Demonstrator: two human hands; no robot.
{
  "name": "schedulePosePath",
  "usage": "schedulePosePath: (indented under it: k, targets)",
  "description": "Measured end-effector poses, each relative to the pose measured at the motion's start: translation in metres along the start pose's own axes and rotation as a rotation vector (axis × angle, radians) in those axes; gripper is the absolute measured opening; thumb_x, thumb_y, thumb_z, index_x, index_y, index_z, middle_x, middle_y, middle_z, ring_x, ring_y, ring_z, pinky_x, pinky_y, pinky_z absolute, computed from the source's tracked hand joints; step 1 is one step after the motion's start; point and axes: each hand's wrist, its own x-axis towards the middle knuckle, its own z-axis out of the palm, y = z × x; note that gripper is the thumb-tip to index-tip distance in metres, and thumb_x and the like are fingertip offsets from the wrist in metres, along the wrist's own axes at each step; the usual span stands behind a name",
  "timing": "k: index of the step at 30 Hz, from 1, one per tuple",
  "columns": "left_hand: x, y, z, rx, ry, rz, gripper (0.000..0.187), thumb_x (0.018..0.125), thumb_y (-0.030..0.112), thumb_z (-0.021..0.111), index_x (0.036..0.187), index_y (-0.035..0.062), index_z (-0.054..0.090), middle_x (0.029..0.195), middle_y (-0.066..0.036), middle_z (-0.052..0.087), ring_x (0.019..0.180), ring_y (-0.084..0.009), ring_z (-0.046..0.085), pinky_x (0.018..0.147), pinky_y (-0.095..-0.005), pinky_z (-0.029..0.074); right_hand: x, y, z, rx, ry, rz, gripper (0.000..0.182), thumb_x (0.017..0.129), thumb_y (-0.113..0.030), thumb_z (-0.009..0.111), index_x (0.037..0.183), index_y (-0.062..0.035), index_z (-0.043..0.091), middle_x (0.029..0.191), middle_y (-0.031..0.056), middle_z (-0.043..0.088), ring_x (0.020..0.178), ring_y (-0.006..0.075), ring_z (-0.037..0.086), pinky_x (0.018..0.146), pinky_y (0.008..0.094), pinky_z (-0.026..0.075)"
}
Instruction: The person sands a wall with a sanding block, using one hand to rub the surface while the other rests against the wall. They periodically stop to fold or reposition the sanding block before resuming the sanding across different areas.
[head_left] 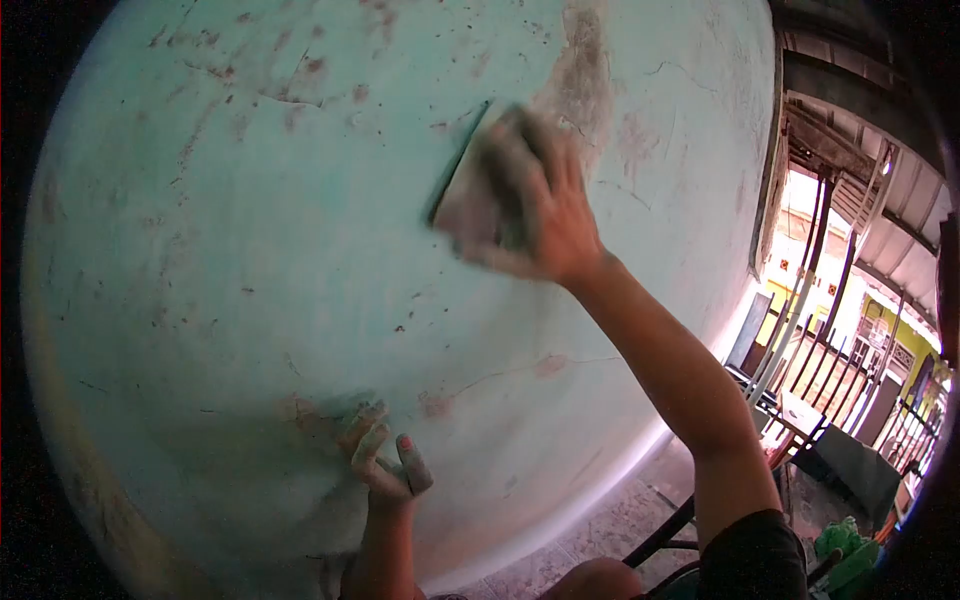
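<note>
Across the view stands a pale green wall [300, 220] with cracks, scuffs and a bare grey-brown patch [585, 75] near the top. My right hand [530, 195], blurred by motion, presses a flat sanding pad or sheet [462, 180] against the wall, just below and left of that patch. The pad's dark edge shows on its left side; its exact kind is unclear. Lower down, my left hand [388, 455] is raised near the wall with its dusty fingers loosely curled and apart, holding nothing.
A metal fence [835, 365] and a roofed area lie at the right. Below them are a grey panel or box [850, 470] and a green bag [845, 540]. Tiled floor [640, 510] shows under the wall, with dark bars beside my knee [600, 580].
</note>
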Motion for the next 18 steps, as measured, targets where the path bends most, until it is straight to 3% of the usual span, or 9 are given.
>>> schedulePosePath:
  k: [3,5,7,9,11,13,15,16,18]
  targets:
    - [0.0,-0.001,0.002,-0.019,-0.01,-0.004,0.03,0.094,0.015,0.048,0.12,0.004,0.038,0.115,-0.019,0.052,0.106,-0.0309,0.05,0.094,-0.0475,0.043,0.003,-0.019,0.008,0.022,-0.151,-0.146,0.086,0.068,-0.056,0.077,0.14,-0.021,0.045,0.146,0.026,0.034,0.136,0.0438,0.034,0.112,0.0687,0.017]
    - [0.005,-0.001,0.003,0.009,0.008,0.03,0.029,0.094,0.014,0.047,0.12,0.0045,0.038,0.117,-0.019,0.051,0.107,-0.031,0.05,0.094,-0.0473,0.043,0.001,-0.043,0.016,0.084,-0.375,-0.46,0.067,0.072,-0.052,0.074,0.128,-0.0257,0.049,0.148,0.0234,0.034,0.137,0.0406,0.034,0.114,0.0672,0.017]
    - [0.004,0.0,0.002,0.031,0.016,0.024,0.03,0.091,0.013,0.05,0.119,0.0051,0.039,0.115,-0.019,0.053,0.105,-0.0311,0.051,0.094,-0.046,0.044,0.014,-0.045,0.024,-0.1,-0.274,-0.605,0.074,0.07,-0.05,0.077,0.133,-0.0242,0.047,0.144,0.0219,0.037,0.134,0.041,0.037,0.115,0.063,0.021]
    - [0.003,0.001,0.002,0.042,0.023,0.006,0.032,0.088,0.011,0.053,0.117,0.0057,0.04,0.114,-0.019,0.054,0.104,-0.0311,0.052,0.093,-0.0446,0.045,0.037,-0.037,0.017,0.084,-0.222,-0.28,0.087,0.067,-0.052,0.079,0.139,-0.0208,0.043,0.141,0.0232,0.037,0.131,0.0437,0.038,0.114,0.0602,0.025]
    - [0.005,0.002,0.005,0.01,0.053,-0.004,0.031,0.089,0.013,0.053,0.117,0.0063,0.04,0.114,-0.018,0.054,0.104,-0.0311,0.052,0.093,-0.0447,0.045,0.054,-0.025,0.026,0.032,0.132,0.038,0.098,0.068,-0.055,0.079,0.146,-0.0156,0.035,0.141,0.0275,0.035,0.129,0.0485,0.035,0.11,0.064,0.026]
    - [0.005,0.004,0.005,0.015,0.051,-0.011,0.032,0.09,0.013,0.053,0.118,0.0065,0.039,0.114,-0.018,0.054,0.104,-0.031,0.052,0.092,-0.0446,0.045,0.062,-0.03,0.023,-0.081,0.1,0.002,0.096,0.069,-0.056,0.077,0.147,-0.0175,0.035,0.139,0.028,0.037,0.129,0.0482,0.037,0.111,0.0667,0.022]
    - [0.004,0.002,0.003,0.035,0.054,-0.006,0.032,0.09,0.014,0.053,0.118,0.0067,0.039,0.115,-0.018,0.054,0.104,-0.0308,0.052,0.092,-0.0445,0.045,0.057,-0.042,0.026,-0.05,-0.189,-0.249,0.088,0.065,-0.054,0.078,0.139,-0.0183,0.045,0.143,0.0261,0.035,0.132,0.046,0.035,0.112,0.0638,0.024]
    - [0.003,0.002,0.001,0.018,0.019,-0.018,0.03,0.092,0.014,0.05,0.119,0.0067,0.039,0.116,-0.018,0.051,0.106,-0.0307,0.051,0.095,-0.0461,0.044,0.056,-0.049,0.03,-0.074,-0.272,-0.462,0.081,0.064,-0.056,0.076,0.132,-0.0207,0.051,0.143,0.0254,0.036,0.133,0.0451,0.037,0.113,0.0668,0.02]
    - [0.006,0.001,0.003,0.006,-0.012,-0.027,0.029,0.094,0.014,0.047,0.12,0.0067,0.038,0.118,-0.018,0.049,0.109,-0.0305,0.05,0.097,-0.0477,0.042,0.061,-0.048,0.033,0.031,-0.277,-0.609,0.076,0.064,-0.053,0.078,0.127,-0.0199,0.053,0.143,0.0243,0.037,0.132,0.0429,0.039,0.113,0.0627,0.024]
